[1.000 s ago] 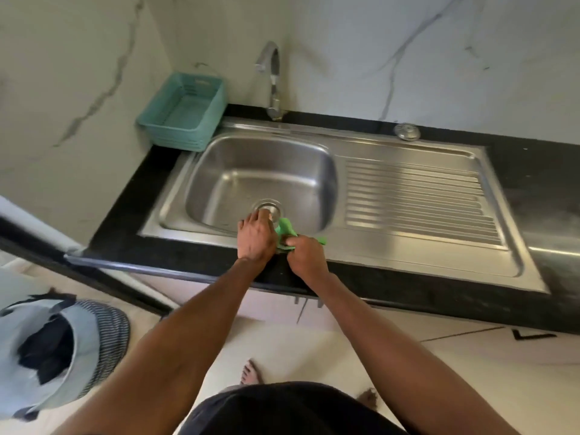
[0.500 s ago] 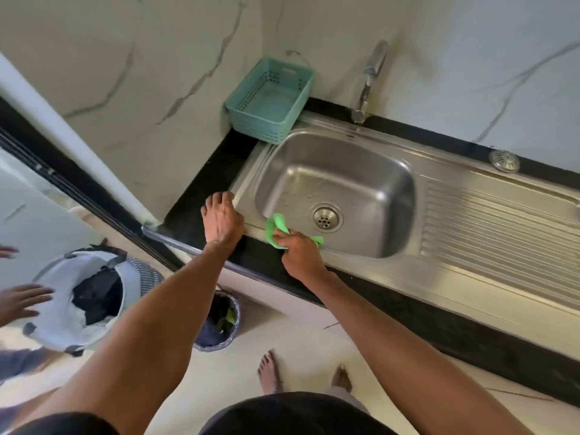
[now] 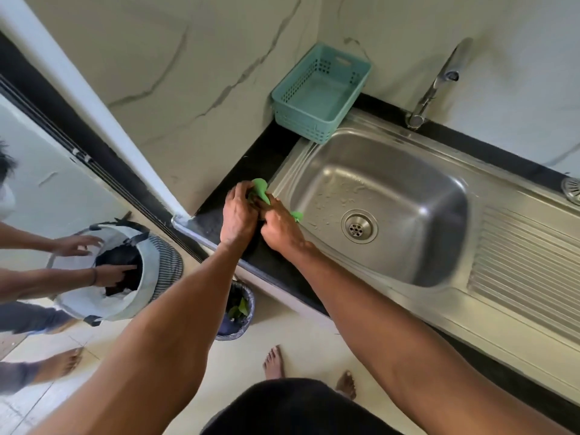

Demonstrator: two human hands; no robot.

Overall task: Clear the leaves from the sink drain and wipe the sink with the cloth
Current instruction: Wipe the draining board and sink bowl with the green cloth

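A steel sink (image 3: 445, 271) has its round drain (image 3: 359, 226) bare, with water drops on the basin floor. My left hand (image 3: 238, 215) and my right hand (image 3: 281, 229) meet over the black counter at the sink's left front corner. Both hold a green cloth (image 3: 261, 189) bunched between them; a second corner of it shows by my right hand. Something dark sits inside the cloth, mostly hidden by my fingers. A small bin (image 3: 237, 310) with green leaves in it stands on the floor under the counter edge.
A teal plastic basket (image 3: 320, 92) sits on the counter's back left corner and a tap (image 3: 434, 86) stands behind the basin. A drainboard (image 3: 527, 262) lies to the right. At left, another person's hands reach into a white laundry basket (image 3: 122, 271).
My left hand came off the counter edge and joined my right hand on the cloth. Both hands and the cloth shifted left, out of the basin. The view swung further left.
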